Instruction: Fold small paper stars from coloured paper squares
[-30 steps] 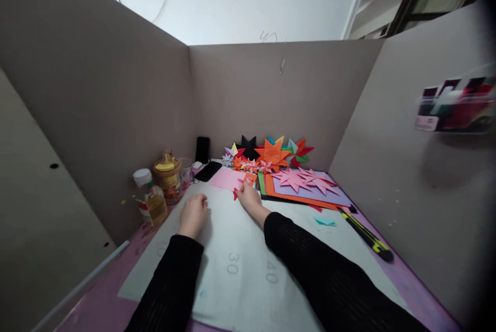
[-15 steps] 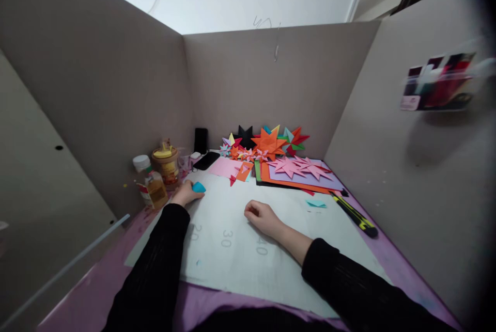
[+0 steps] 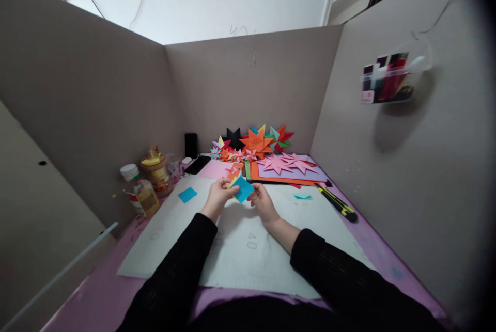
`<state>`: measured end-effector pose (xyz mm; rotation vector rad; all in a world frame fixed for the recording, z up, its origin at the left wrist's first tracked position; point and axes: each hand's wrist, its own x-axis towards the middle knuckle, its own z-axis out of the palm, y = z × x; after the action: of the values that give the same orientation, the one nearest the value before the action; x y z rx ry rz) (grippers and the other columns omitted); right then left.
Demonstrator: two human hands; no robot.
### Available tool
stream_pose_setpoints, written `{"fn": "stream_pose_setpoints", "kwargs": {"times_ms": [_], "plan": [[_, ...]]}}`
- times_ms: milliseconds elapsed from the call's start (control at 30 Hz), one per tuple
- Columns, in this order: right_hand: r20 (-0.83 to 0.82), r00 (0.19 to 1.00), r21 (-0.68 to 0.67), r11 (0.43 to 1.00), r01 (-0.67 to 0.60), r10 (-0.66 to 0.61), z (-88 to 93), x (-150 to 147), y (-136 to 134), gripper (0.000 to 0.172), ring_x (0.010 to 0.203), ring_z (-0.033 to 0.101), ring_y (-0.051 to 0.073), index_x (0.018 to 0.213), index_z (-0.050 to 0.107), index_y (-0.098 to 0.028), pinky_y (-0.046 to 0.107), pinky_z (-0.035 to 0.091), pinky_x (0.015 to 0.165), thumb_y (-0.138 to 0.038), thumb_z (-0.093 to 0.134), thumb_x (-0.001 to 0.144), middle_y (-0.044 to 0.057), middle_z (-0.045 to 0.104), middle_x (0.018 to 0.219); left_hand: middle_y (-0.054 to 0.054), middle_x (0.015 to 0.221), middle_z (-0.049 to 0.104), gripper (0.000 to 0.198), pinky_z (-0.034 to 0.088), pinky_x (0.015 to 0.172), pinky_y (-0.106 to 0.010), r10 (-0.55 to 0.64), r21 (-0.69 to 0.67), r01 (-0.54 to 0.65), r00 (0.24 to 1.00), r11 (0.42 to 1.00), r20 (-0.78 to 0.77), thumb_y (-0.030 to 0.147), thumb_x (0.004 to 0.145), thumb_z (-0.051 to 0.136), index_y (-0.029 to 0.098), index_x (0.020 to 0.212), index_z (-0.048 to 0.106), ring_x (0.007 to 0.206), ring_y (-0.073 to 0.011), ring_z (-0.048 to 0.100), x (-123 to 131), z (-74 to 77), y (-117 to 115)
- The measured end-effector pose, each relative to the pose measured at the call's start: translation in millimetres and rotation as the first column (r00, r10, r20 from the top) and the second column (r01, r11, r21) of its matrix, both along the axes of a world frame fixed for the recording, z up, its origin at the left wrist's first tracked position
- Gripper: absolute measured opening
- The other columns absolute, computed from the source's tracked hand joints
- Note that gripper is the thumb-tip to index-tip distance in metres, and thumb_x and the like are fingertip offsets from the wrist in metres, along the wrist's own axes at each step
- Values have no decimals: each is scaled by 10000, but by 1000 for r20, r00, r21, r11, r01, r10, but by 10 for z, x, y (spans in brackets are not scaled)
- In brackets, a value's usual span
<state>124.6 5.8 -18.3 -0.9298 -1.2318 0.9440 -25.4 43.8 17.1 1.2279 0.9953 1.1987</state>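
Observation:
Between my two hands, a little above the white mat (image 3: pixel 178 239), is a small blue paper square (image 3: pixel 244 189) with a yellowish edge showing at its left. My left hand (image 3: pixel 220 195) pinches the left side, thumb on top. The fingers of my right hand (image 3: pixel 264 203) are closed on the right corner. Another blue square of paper (image 3: pixel 188 195) lies flat on the mat to the left. A folded light-teal paper piece (image 3: pixel 303 196) rests to the right of my right hand.
Behind my hands stand folded paper stars (image 3: pixel 257 142), with pink stars (image 3: pixel 277 163) on stacked coloured sheets. A yellow-black utility knife (image 3: pixel 337 203) lies right. At left are a bottle (image 3: pixel 143 192), a brown tub (image 3: pixel 157 172) and a phone (image 3: pixel 198 165). Grey partitions (image 3: pixel 248 84) surround the table.
My left hand has come from the far left to the middle with blue paper, and my right hand has joined it there. A blue square now lies flat at left. The view has shifted slightly.

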Motion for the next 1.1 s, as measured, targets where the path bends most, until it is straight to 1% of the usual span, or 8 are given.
{"fn": "stream_pose_setpoints", "kwargs": {"times_ms": [200, 400, 633, 800, 867, 1000, 1067, 1100], "plan": [[3, 998, -157, 986, 59, -59, -114, 20, 102, 238, 527, 483, 124, 727, 525, -168, 237, 382, 511, -342, 642, 612, -27, 537, 579, -20, 657, 640, 383, 446, 543, -229, -32, 20, 32, 999, 999, -3, 378, 549, 746, 104, 773, 599, 558, -125, 580, 36, -241, -66], [28, 998, -190, 980, 55, -50, -178, 63, 181, 190, 496, 487, 123, 760, 579, -146, 236, 389, 481, -278, 581, 624, -19, 556, 563, -36, 627, 647, 391, 412, 485, -205, -31, 13, 31, 998, 999, -63, 374, 580, 727, 88, 824, 618, 512, -118, 567, -101, -210, -18], [173, 984, -96, 993, 69, -52, -241, 57, 173, 393, 685, 568, 154, 1026, 581, -204, 271, 465, 588, -206, 548, 635, 33, 628, 896, -81, 791, 679, 319, 492, 645, -277, -49, 115, 69, 984, 991, -169, 296, 596, 704, 99, 830, 610, 702, -185, 631, -59, -278, 12], [78, 997, -190, 981, 39, -24, -236, 54, 180, 251, 482, 475, 104, 900, 518, -189, 216, 402, 437, -254, 543, 659, -40, 526, 608, -63, 750, 655, 318, 492, 585, -280, 115, 161, -72, 955, 984, -273, 278, 689, 597, 116, 959, 558, 638, -175, 625, -307, -208, 135], [20, 999, -194, 980, 40, -37, -217, 65, 192, 194, 468, 456, 92, 788, 499, -181, 203, 378, 426, -254, 577, 626, -58, 485, 561, -69, 762, 649, 363, 495, 614, -312, 327, 216, -260, 863, 941, -384, 247, 710, 566, 120, 1047, 530, 661, -190, 625, -551, -145, 198], [-55, 998, -230, 973, 8, -21, -192, 92, 219, 259, 429, 437, 85, 776, 522, -162, 207, 360, 421, -242, 631, 554, -78, 453, 491, -182, 1071, 595, 467, 416, 855, -442, 655, 444, -485, 493, 754, -573, 170, 717, 551, 93, 1170, 471, 1021, -304, 542, -935, -28, 233], [-69, 998, -242, 970, -6, -11, -193, 93, 226, 331, 420, 444, 90, 850, 551, -148, 215, 364, 421, -244, 634, 545, -78, 462, 481, -220, 1273, 452, 528, 290, 977, -486, 701, 512, -479, 454, 713, -550, 180, 723, 559, 67, 1222, 425, 1219, -347, 355, -919, -1, 197], [-65, 998, -243, 970, -10, -6, -196, 91, 226, 356, 420, 449, 92, 882, 565, -140, 217, 363, 420, -247, 629, 549, -73, 471, 482, -207, 1296, 436, 508, 267, 1001, -467, 686, 524, -442, 483, 728, -545, 199, 738, 551, 77, 1218, 441, 1240, -334, 329, -851, -1, 170]]}}
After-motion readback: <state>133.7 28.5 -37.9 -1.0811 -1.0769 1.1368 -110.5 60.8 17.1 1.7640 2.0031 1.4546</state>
